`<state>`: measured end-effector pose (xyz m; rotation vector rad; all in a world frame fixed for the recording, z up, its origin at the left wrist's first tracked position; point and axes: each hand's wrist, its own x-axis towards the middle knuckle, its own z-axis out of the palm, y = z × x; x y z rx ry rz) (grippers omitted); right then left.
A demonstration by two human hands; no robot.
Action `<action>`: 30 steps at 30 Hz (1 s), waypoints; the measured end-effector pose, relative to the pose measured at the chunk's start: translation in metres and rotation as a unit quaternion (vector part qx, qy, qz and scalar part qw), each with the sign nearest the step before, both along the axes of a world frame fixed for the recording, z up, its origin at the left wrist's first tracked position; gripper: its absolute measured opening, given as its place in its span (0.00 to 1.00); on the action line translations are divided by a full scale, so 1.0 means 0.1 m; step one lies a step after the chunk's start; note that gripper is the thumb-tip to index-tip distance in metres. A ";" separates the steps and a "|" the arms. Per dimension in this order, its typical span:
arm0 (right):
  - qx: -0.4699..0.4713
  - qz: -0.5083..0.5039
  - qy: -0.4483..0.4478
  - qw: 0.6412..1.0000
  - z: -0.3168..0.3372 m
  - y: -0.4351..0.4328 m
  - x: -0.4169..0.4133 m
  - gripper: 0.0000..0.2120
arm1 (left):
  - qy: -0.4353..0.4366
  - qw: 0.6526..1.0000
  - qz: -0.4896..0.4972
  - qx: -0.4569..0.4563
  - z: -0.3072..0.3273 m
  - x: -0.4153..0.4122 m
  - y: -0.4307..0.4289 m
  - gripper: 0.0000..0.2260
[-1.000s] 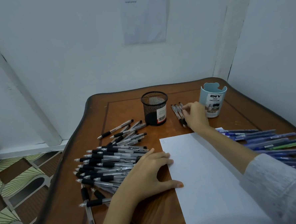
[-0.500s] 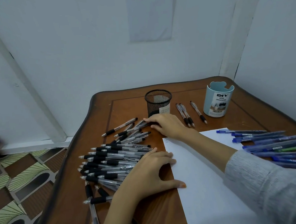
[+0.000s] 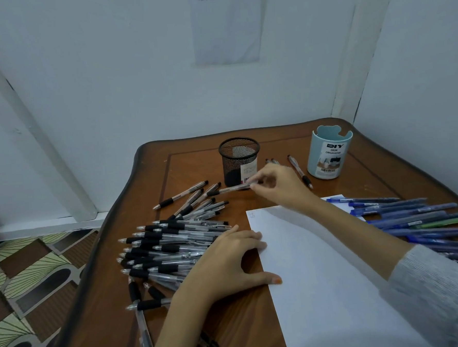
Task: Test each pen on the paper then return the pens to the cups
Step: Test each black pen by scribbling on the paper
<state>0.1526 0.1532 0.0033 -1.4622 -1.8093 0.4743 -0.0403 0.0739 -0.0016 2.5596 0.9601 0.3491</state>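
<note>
Clerk: Moved since the last check?

Checker: Right hand point(image 3: 279, 186). Half a second ago it lay low on the pile; now it is in front of the mesh cup point(image 3: 239, 159). Its grip is narrow, the fingertips pinching the rear end of one pen point(image 3: 231, 189) with the tip pointing left. Left hand point(image 3: 228, 264) is unchanged: grip wide, holding nothing, thumb on the paper's left edge, fingers at the pile's right end.

Clerk: Items, largest first?

Checker: Bench point(image 3: 205, 333), one, wooden with a wavy rim, set into a wall corner. Bare wood runs along the far edge behind the cups, and as a near strip between pile and paper. Paper point(image 3: 322, 275), one sheet, near right, running off the bottom of the view, with faint marks at its far left corner.

Clerk: Pens?

Checker: Black-banded pens point(image 3: 173, 246), one overlapping pile to the left of the paper, too tangled to count. The nearest ones lie close to the bench's left rim. Blue pens point(image 3: 412, 215), one spread to the right of the paper, passing out of view and not countable, with one green pen among them.

Clerk: Cups?

Checker: Two, well apart: the mesh cup, and a blue cup point(image 3: 328, 153) at far right. Three loose pens point(image 3: 299, 171) lie between them, two mostly hidden behind the right hand.
</note>
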 end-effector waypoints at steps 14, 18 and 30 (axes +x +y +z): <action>-0.138 -0.015 0.667 0.732 0.51 -0.42 0.29 0.25 | 0.021 1.000 0.005 -0.003 0.06 0.08 -0.08 0.31; -0.146 -0.035 0.708 0.690 0.44 -0.47 0.33 0.24 | 0.032 0.999 0.006 -0.007 0.06 0.09 -0.09 0.31; -0.261 -0.020 0.652 0.712 0.13 -0.38 0.25 0.26 | 0.021 1.000 0.012 0.004 0.03 0.09 -0.09 0.31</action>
